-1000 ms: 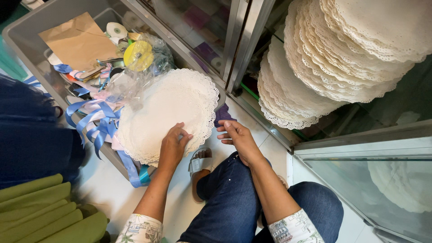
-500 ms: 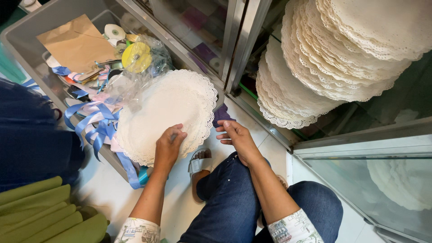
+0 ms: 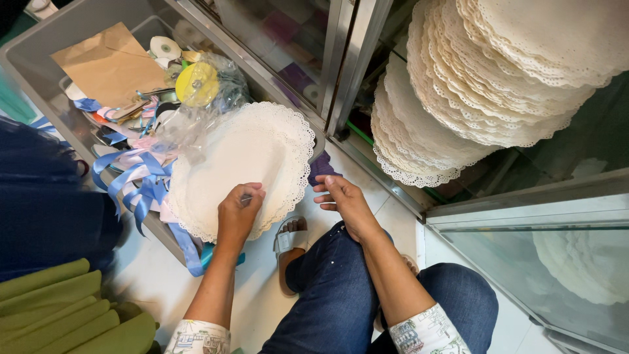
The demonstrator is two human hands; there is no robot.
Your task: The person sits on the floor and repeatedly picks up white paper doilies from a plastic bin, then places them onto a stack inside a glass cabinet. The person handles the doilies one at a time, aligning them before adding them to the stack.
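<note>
While the left hand (image 3: 237,211) pinches the near edge of a white lace doily (image 3: 239,167), fingers curled, the right hand (image 3: 344,200) hovers just beside it, loosely open, holding nothing.

Doilies (image 3: 242,164) lie on the bin (image 3: 39,62), seemingly atop ribbons (image 3: 134,180).

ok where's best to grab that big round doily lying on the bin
Probably the scalloped near edge of the round paper doily, pinched from the person's side, where the left hand already rests. That edge overhangs the grey bin; ribbons crowd its left side.
</note>
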